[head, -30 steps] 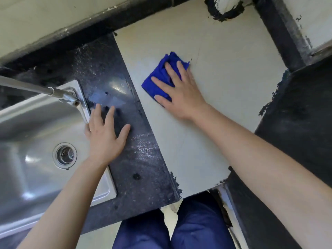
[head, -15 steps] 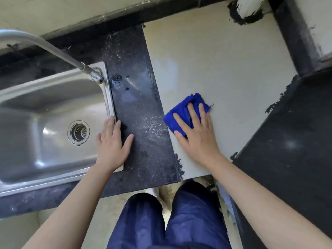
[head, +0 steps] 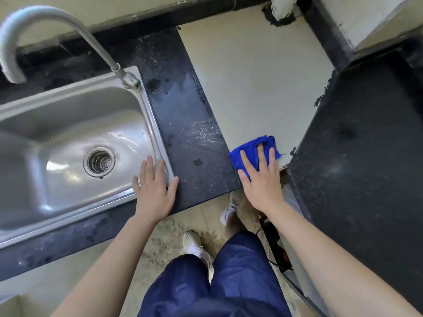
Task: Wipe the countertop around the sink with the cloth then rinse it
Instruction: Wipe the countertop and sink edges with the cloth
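Nearest, below the front of the sink (head: 68, 110): blue trousers (head: 229, 282) and white shoes (head: 194, 244) on a gritty floor. At the sink's near right corner, left hand (head: 154, 191) laid flat, fingers straight and spread over the rim and the dark countertop strip (head: 183, 124), holding nothing. Well right of the sink, past that strip, right hand (head: 263, 179) pressing flat on the blue cloth (head: 254, 147), fingers straight, not curled round it. Cloth bunched at the front edge of the pale countertop section (head: 251, 76). Inside the sink, round drain (head: 99, 161). At the sink's far right corner, curved faucet (head: 57, 21), with droplets on the strip beside it.
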`<state>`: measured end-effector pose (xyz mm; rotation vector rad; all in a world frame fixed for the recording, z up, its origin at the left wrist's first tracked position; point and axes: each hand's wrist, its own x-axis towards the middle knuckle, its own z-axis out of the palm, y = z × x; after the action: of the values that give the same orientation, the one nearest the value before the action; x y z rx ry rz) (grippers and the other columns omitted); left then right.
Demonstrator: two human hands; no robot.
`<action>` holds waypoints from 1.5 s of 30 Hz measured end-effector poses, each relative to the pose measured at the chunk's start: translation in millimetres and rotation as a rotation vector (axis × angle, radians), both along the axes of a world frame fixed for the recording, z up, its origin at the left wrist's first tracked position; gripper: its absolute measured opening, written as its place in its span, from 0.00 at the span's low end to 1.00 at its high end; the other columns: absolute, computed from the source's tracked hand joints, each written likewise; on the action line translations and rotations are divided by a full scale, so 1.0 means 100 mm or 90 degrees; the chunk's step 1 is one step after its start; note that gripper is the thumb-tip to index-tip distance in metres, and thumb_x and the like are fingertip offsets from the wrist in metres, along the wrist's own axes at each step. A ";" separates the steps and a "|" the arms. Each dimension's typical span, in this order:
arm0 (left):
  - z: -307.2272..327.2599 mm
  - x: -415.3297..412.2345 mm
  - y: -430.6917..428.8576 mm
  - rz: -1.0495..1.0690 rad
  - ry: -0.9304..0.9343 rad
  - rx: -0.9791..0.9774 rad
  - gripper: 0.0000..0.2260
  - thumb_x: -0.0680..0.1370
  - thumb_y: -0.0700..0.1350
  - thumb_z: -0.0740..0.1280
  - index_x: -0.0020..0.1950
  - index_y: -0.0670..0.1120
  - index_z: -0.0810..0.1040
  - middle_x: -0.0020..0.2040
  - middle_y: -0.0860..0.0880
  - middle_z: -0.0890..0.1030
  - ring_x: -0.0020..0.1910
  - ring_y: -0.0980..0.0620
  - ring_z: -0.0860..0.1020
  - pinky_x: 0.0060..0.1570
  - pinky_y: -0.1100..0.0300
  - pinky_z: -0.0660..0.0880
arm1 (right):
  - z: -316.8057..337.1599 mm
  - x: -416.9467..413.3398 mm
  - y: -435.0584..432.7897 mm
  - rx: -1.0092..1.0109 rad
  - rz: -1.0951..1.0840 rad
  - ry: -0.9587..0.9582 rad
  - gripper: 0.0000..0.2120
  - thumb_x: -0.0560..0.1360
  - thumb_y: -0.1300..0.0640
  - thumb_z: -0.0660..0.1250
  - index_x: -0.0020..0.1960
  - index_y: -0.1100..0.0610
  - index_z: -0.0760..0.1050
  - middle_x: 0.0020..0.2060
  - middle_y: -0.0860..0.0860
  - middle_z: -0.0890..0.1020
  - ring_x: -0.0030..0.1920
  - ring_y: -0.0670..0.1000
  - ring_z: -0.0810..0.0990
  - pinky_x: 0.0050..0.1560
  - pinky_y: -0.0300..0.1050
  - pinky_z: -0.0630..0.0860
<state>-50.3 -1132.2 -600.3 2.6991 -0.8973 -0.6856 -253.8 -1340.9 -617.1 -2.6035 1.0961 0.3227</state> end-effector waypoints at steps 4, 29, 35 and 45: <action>-0.07 0.02 0.21 0.021 0.000 0.061 0.29 0.83 0.61 0.49 0.81 0.49 0.52 0.82 0.43 0.47 0.80 0.44 0.44 0.73 0.35 0.40 | 0.04 0.01 0.51 0.013 0.054 0.001 0.27 0.84 0.40 0.47 0.81 0.43 0.51 0.81 0.58 0.49 0.80 0.65 0.40 0.78 0.66 0.48; -0.09 0.06 0.24 0.048 0.068 0.118 0.28 0.83 0.60 0.44 0.81 0.54 0.42 0.82 0.51 0.45 0.80 0.47 0.39 0.74 0.37 0.38 | -0.01 1.68 0.35 0.031 0.311 -0.050 0.27 0.84 0.40 0.47 0.82 0.46 0.53 0.81 0.58 0.48 0.80 0.67 0.43 0.78 0.65 0.47; -0.11 0.07 0.23 0.042 0.068 0.110 0.27 0.84 0.59 0.44 0.81 0.54 0.42 0.82 0.51 0.44 0.80 0.47 0.38 0.73 0.36 0.38 | -0.05 0.48 0.56 0.033 0.365 -0.074 0.26 0.83 0.41 0.56 0.79 0.46 0.63 0.80 0.58 0.57 0.80 0.66 0.50 0.76 0.66 0.54; -0.09 0.09 0.23 0.038 0.094 0.110 0.27 0.84 0.59 0.43 0.81 0.54 0.40 0.82 0.52 0.42 0.79 0.48 0.34 0.73 0.37 0.34 | -0.02 2.37 0.12 0.025 0.219 -0.014 0.28 0.84 0.40 0.47 0.82 0.44 0.48 0.81 0.57 0.43 0.79 0.66 0.38 0.78 0.65 0.42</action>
<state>-40.9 -1109.5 -609.3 2.7654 -0.7500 -0.9771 -17.1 -1328.8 -619.6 -2.7462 0.6228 0.3851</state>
